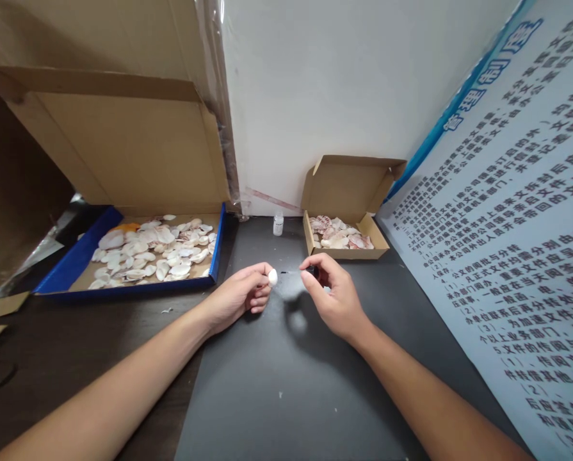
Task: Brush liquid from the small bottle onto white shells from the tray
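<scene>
My left hand (241, 296) pinches a small white shell (273, 277) between thumb and fingers, held just above the dark mat (290, 384). My right hand (331, 291) is closed on a small black brush cap (312, 271) whose thin tip points left toward the shell, a short gap away. A small clear bottle (278, 224) stands open at the back by the wall, between the two boxes.
A blue-edged cardboard tray (75, 262) with several pale shells sits at the left. A small open cardboard box (346, 253) holding reddish-patterned shells stands at the back right. A printed poster (507, 256) leans along the right side. Cardboard scraps lie at far left.
</scene>
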Action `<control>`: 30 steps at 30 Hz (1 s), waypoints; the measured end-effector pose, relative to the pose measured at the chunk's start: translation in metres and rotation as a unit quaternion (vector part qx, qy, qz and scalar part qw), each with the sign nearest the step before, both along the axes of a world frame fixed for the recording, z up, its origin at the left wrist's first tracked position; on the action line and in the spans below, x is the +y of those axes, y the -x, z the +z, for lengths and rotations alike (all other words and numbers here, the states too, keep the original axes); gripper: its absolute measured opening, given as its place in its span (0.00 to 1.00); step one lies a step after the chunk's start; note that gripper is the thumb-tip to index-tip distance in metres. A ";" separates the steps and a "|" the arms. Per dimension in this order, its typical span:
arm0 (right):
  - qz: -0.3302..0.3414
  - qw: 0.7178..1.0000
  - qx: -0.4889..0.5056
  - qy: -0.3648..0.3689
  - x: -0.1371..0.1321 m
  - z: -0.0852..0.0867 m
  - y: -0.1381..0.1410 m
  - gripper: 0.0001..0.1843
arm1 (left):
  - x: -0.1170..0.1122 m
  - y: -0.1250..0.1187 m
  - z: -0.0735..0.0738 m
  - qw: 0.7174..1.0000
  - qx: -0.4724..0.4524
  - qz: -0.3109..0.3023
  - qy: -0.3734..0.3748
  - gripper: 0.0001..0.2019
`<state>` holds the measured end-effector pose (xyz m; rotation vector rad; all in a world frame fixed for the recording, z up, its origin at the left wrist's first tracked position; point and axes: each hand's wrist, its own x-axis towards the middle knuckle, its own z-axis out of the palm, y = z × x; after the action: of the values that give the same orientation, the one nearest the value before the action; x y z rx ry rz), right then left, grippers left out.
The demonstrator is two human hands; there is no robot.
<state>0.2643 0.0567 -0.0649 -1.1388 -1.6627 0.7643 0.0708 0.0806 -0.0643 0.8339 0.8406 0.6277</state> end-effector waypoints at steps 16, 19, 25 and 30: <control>-0.028 1.000 -0.008 -0.005 -0.004 0.001 0.003 0.06 | -0.001 -0.001 -0.001 1.000 0.010 -0.006 -0.015 0.07; -0.002 1.000 0.007 0.000 -0.005 0.002 0.004 0.09 | -0.001 -0.001 -0.001 1.000 0.015 -0.010 -0.019 0.08; -0.020 0.999 0.028 0.010 -0.004 0.003 0.003 0.08 | -0.001 -0.001 -0.002 0.999 0.022 -0.020 -0.034 0.09; -0.019 0.998 0.048 0.025 -0.002 -0.007 0.004 0.08 | 0.000 -0.001 0.000 0.999 0.017 -0.024 -0.032 0.11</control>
<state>0.2600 0.0551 -0.0720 -1.1471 -1.5455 0.8294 0.0716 0.0802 -0.0640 0.9229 0.8321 0.6035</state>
